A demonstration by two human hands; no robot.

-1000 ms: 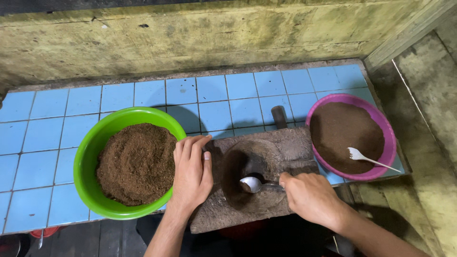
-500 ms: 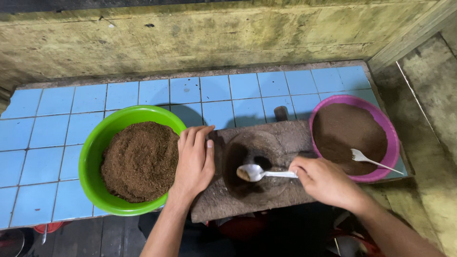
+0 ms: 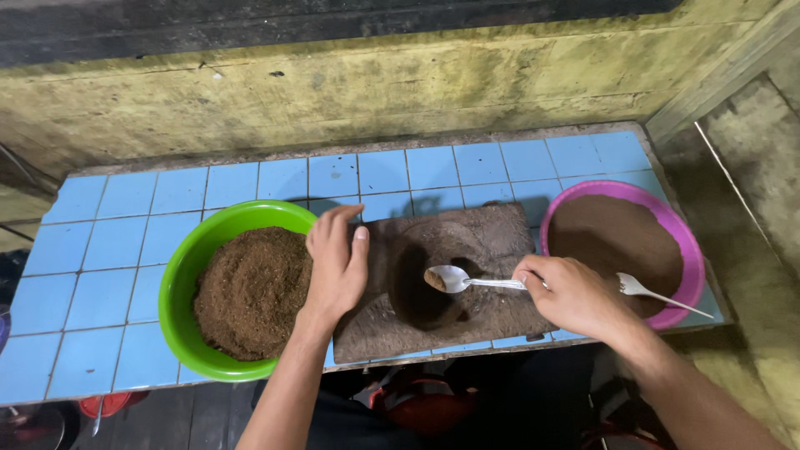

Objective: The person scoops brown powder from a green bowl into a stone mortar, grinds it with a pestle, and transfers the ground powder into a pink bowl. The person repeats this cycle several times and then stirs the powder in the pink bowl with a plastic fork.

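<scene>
Gripping a metal spoon (image 3: 454,278) by its handle, the right hand (image 3: 567,293) holds its bowl over the hollow of the stone mortar (image 3: 492,242) at the blue-tiled desk's (image 3: 125,242) centre. The left hand (image 3: 337,265), fingers released, lies flat on the mortar's 9 o'clock edge beside the green bowl (image 3: 179,283); a pink bowl (image 3: 687,250) sits at 3 o'clock.
</scene>
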